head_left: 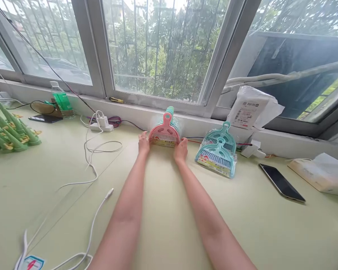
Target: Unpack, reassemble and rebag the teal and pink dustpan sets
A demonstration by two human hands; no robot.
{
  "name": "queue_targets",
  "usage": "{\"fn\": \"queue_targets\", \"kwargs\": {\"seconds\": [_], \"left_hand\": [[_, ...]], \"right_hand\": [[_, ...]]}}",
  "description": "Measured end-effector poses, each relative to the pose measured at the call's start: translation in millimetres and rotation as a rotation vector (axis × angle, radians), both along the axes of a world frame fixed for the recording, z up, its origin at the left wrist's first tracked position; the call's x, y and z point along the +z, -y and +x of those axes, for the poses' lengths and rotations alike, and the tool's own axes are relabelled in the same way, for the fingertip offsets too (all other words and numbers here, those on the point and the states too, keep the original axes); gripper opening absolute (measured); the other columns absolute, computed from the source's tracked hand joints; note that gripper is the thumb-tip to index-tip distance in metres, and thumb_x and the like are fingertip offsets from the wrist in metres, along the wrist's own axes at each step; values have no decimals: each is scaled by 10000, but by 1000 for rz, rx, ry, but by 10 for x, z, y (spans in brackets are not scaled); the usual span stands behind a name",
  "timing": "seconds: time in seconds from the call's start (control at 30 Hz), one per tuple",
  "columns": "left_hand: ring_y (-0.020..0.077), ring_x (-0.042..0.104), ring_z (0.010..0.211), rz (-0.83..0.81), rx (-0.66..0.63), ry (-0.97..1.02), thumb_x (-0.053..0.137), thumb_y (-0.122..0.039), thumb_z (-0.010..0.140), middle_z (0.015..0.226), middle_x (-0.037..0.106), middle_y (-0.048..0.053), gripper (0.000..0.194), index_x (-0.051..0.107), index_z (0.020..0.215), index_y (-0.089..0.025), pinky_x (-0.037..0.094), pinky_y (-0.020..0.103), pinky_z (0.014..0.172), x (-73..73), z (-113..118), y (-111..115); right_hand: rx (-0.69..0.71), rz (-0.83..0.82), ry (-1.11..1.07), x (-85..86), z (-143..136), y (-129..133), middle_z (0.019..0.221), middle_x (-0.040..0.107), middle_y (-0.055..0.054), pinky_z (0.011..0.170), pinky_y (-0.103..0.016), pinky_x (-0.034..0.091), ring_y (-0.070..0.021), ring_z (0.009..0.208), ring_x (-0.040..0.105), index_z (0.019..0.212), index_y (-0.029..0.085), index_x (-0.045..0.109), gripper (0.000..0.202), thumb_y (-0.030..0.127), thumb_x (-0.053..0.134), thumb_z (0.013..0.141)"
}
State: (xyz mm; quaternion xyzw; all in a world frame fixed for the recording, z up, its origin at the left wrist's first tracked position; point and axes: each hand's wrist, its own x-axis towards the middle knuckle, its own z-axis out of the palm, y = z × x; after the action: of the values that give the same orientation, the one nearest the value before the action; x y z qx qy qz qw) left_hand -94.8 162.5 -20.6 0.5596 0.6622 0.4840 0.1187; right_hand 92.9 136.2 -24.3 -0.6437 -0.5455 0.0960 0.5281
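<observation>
A stack of small dustpan-and-brush sets (165,129) stands upright on the table against the window ledge. Its front set is pink, with green ones behind it, each seeming to be in clear wrapping. My left hand (144,143) grips the stack's lower left edge, and my right hand (181,150) holds the lower right edge, fingers curled round the sides. To the right, two teal dustpan-and-brush sets (217,157) in clear packaging lean one in front of the other, apart from my hands.
At left are green pointed plastic pieces (15,129), a green-labelled bottle (62,100), a dark phone (46,118) and white cables (91,165). A power strip (101,126) lies near the ledge. Right are a white package (252,108), another phone (281,182) and a tissue pack (322,172).
</observation>
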Motion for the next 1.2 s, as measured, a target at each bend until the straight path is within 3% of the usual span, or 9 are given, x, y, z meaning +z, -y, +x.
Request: {"fn": "queue_targets", "kwargs": {"seconds": [0.17, 0.33, 0.53, 0.67, 0.9, 1.03, 1.2], "left_hand": [[239, 600, 1010, 5, -61, -57, 491, -133, 865, 1080, 624, 125, 289, 666, 1090, -181, 458, 337, 888, -19, -15, -27], [192, 632, 889, 47, -45, 13, 503, -256, 902, 1041, 663, 102, 240, 635, 1089, -183, 466, 285, 786, 32, -23, 46], [178, 627, 730, 67, 22, 22, 551, -410, 877, 973, 697, 78, 218, 595, 917, -201, 431, 280, 689, 86, -16, 89], [190, 634, 745, 32, 53, 8, 554, -432, 864, 866, 702, 59, 225, 592, 817, -215, 419, 284, 686, 91, -42, 92], [198, 641, 919, -61, -24, 70, 684, -265, 743, 1028, 702, 62, 163, 599, 867, -202, 445, 278, 751, 17, -104, 42], [214, 627, 962, -33, -31, 32, 651, -368, 796, 1088, 677, 84, 227, 581, 933, -202, 453, 308, 811, 22, -83, 69], [224, 579, 1043, 129, 48, -28, 515, -417, 902, 1135, 632, 96, 238, 519, 1018, -209, 421, 341, 919, 71, -28, 108]], "right_hand": [[-1, -27, -124, -6, 37, 0, 1127, 551, -122, 789, -354, 419, -257, 970, 568, 1097, 216, 403, 260, 298, 493, 867], [10, 45, -175, 86, 56, 105, 1018, 571, -68, 712, -289, 381, -209, 890, 557, 1034, 225, 435, 257, 454, 446, 920], [45, 195, -151, 132, 55, 133, 924, 575, -52, 750, -281, 377, -187, 855, 535, 863, 228, 456, 196, 389, 397, 958], [31, 181, -148, 156, 50, 130, 940, 593, -56, 725, -279, 375, -190, 834, 537, 865, 228, 489, 236, 435, 414, 953], [24, 57, -161, 116, 70, 83, 1023, 594, -59, 656, -268, 341, -186, 828, 551, 946, 223, 522, 288, 491, 416, 944], [48, 63, -185, 100, 64, 73, 1027, 573, -57, 666, -264, 346, -192, 878, 552, 990, 228, 505, 314, 525, 415, 939], [27, 132, -215, 125, 55, 113, 980, 561, -53, 693, -270, 365, -190, 871, 543, 1015, 227, 496, 339, 543, 403, 936]]}}
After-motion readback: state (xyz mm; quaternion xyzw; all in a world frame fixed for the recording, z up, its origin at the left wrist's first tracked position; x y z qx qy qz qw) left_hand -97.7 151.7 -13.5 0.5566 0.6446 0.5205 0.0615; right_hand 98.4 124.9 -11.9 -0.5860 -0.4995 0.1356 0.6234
